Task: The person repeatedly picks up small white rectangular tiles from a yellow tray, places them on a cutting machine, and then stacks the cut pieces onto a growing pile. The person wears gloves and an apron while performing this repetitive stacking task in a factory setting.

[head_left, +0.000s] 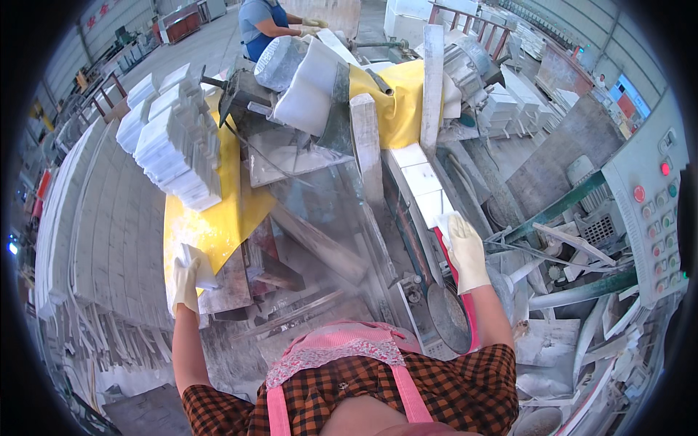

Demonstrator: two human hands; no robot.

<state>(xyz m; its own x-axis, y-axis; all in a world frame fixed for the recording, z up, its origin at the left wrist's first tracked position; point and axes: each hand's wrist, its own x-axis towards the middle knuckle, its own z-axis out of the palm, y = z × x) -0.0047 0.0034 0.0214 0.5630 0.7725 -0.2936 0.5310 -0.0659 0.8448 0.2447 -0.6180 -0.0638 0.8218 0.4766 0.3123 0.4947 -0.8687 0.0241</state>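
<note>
Both of my hands wear pale cream gloves. At the left, my left hand (185, 282) is closed on a small white stone tile (201, 266), at the near edge of a yellow sheet (218, 236). Behind it on that sheet stand uneven stacks of white tiles (178, 149). Over on the right, my right hand (465, 253) grips another white tile (444, 219) at the near end of a row of tiles (420, 179). That row lies end to end on a narrow conveyor (467, 309) with a red edge. My fingertips are partly hidden by the tiles.
Long stone strips (98, 211) are stacked at the far left. Upright posts (432, 87) and a motor (280, 64) stand ahead. A control panel (654, 211) with buttons rises at the right, above scattered stone offcuts (552, 341). Another person (263, 29) works at the back.
</note>
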